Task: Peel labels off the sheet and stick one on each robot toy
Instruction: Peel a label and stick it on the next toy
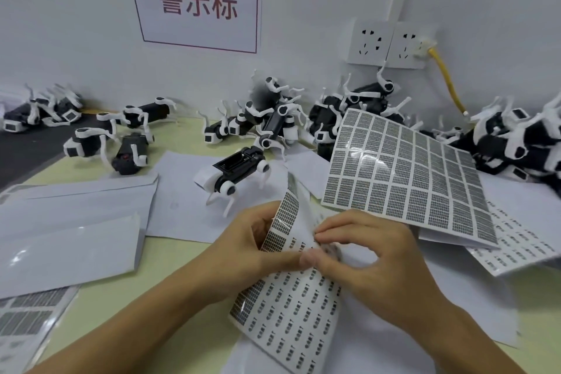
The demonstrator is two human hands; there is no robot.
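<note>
Right now your left hand (252,249) grips the curled label sheet (291,313) at lower centre of the frame, thumb on top, fingers wrapped behind the raised left edge. Your right hand (373,255) pinches at a label (326,247) near the middle of that sheet, thumb and fingertips closed together just beside your left thumb; can't tell whether the label is lifted off yet. The sheet bows upward, its top strip rising toward frame centre. One robot toy (232,173) stands just above your hands at centre, black body with white legs, open slot facing up. More toys are scattered along the wall: a small group (106,136) at left centre, another cluster (39,109) at far left, a tangled pile (273,118) at upper centre, and a bigger heap (516,136) at the right edge. A second label sheet (403,173) lies tilted at right centre, propped over other sheets (522,240) of smaller labels. Blank backing sheets (69,222) overlap on the surface (170,264) at left. A partly used sheet (27,322) sits at lower left. On the wall: a red-lettered sign (197,0) at top centre, and double sockets (391,42) at upper right with a yellow cable (449,82) plugged in.
</note>
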